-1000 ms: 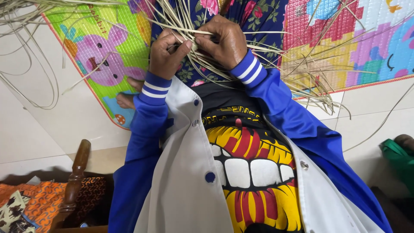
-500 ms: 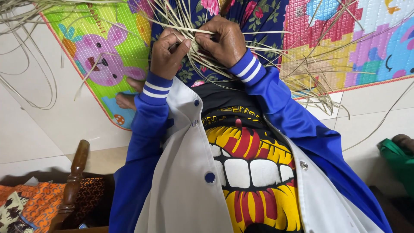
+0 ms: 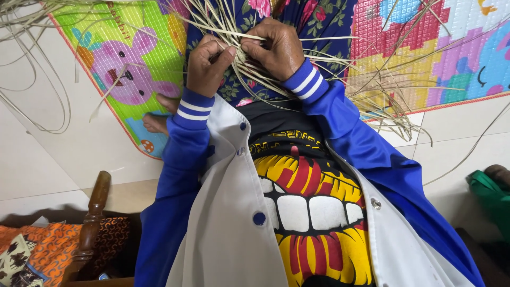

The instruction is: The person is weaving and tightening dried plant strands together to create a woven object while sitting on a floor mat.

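Note:
My left hand [image 3: 207,65] and my right hand [image 3: 276,48] meet over my lap, both pinching thin pale straw strips [image 3: 241,53] where they cross. The strips fan out from between the fingers to the left, the right and upward. Blue sleeves with white-striped cuffs cover both wrists. Under the hands lies a dark floral cloth [image 3: 319,21] over my legs. A bare foot [image 3: 159,114] shows at the left, beside my left forearm.
A bright padded play mat [image 3: 133,64] with cartoon animals covers the white tiled floor [image 3: 53,154]. Loose straw strips [image 3: 388,101] trail over the mat's right side and over the floor at far left. A wooden chair post [image 3: 93,212] with orange cloth stands at lower left, a green item [image 3: 491,196] at right.
Both hands stay on the strips at the same spot; the fingers shift slightly on the strands.

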